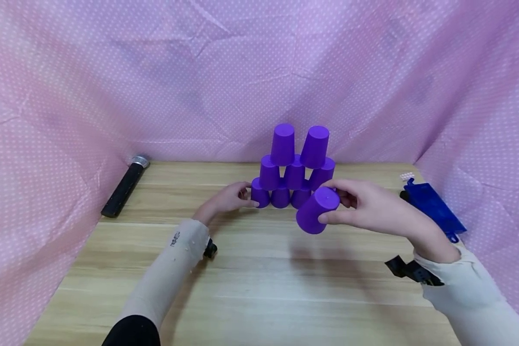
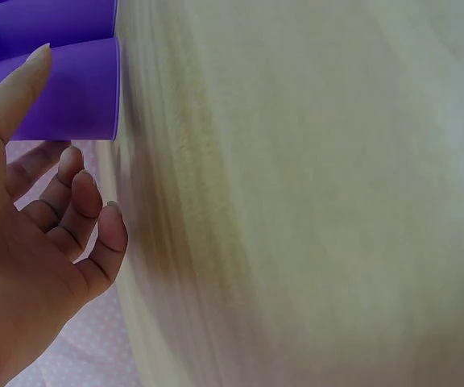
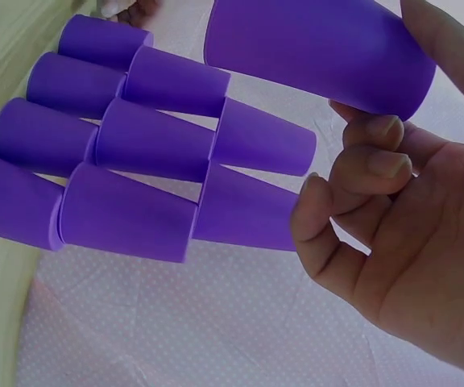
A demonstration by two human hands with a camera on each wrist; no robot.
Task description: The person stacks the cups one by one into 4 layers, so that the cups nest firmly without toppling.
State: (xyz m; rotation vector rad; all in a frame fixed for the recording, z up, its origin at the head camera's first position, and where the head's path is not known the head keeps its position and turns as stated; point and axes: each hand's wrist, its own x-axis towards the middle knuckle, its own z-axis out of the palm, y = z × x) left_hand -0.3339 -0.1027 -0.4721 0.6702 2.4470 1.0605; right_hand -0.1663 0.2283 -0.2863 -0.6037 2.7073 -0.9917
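Purple cups stand upside down in a stacked pyramid, with two top cups (image 1: 283, 146) over a row of three and a bottom row on the table. My right hand (image 1: 363, 206) grips one more purple cup (image 1: 313, 216) between thumb and fingers, tilted in front of the pyramid's lower right. That held cup hides part of the bottom row. At the left end, my left hand (image 1: 231, 197) touches the lowest cup (image 2: 79, 93). Its thumb lies straight across the near side and the other fingers are loosely bent by the far side.
A black microphone (image 1: 127, 185) with a silver head lies at the table's far left. A blue plastic item (image 1: 434, 206) rests at the right edge. Pink dotted cloth (image 1: 199, 72) hangs behind the wooden table (image 1: 242, 298) and along both sides.
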